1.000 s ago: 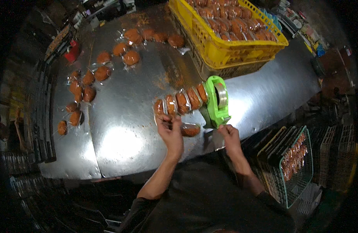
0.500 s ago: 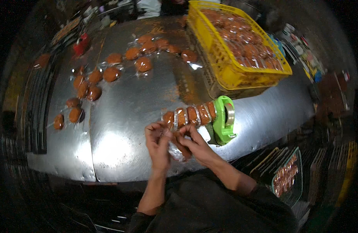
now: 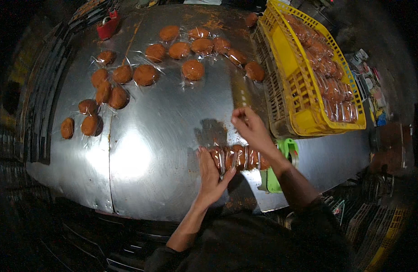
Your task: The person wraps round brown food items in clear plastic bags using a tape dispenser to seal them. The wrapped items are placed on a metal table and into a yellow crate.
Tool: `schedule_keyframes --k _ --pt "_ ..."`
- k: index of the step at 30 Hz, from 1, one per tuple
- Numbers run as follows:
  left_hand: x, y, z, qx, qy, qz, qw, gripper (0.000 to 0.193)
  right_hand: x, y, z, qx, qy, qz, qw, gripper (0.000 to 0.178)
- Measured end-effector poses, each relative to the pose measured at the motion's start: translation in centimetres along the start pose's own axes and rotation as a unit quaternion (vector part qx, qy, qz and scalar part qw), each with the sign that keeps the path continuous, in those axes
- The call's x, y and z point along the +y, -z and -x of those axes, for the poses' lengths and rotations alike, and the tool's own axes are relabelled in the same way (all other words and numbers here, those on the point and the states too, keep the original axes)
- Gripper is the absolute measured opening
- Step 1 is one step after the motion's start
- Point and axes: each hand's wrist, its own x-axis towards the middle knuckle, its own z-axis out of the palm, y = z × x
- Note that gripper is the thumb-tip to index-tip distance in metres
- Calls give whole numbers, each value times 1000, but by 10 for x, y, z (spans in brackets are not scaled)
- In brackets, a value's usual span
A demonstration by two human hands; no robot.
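Observation:
A row of round brown buns [image 3: 238,156] in clear plastic wrap stands on edge on the metal table. My left hand [image 3: 211,179] rests against the row's left end, fingers stretched out and thumb apart along its near side. Just beyond the row, my right hand [image 3: 252,129] hovers with its fingers curled together; whether anything thin is between them is hidden. A green tape dispenser [image 3: 273,181] stands at the row's right end, partly behind my right forearm. More wrapped buns [image 3: 145,75] lie scattered over the table's left and far parts.
A yellow plastic crate [image 3: 302,102] full of wrapped buns sits at the right, on top of another crate. Toward the far left stands a red tape dispenser [image 3: 108,28]. Dark stacked racks [image 3: 43,99] flank the table's left edge, and crates [image 3: 372,226] stand below at right.
Both hands were together on a wrapped bun near me; they have parted. My left hand now lies against the row, and my right has moved away and right. The whole view has shifted.

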Motion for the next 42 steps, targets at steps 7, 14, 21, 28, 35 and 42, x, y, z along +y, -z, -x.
schedule_keyframes --k 7,14,21,28,35,42 --pt "-6 73 -6 66 112 339 932 76 26 -57 -218 104 -81 211 969 73" --pt "-18 128 -34 265 145 404 863 58 -11 -162 -176 -23 18 308 951 54" --pt "10 111 -29 382 69 388 836 48 -95 -122 21 -39 209 -31 977 49" --pt "86 59 44 305 -175 185 918 22 -99 -28 111 89 281 17 956 12" --pt "102 30 91 251 -174 319 897 16 -81 28 193 188 262 -38 946 6" --pt "128 -2 90 208 -104 374 898 16 -79 27 220 141 150 -253 945 10"
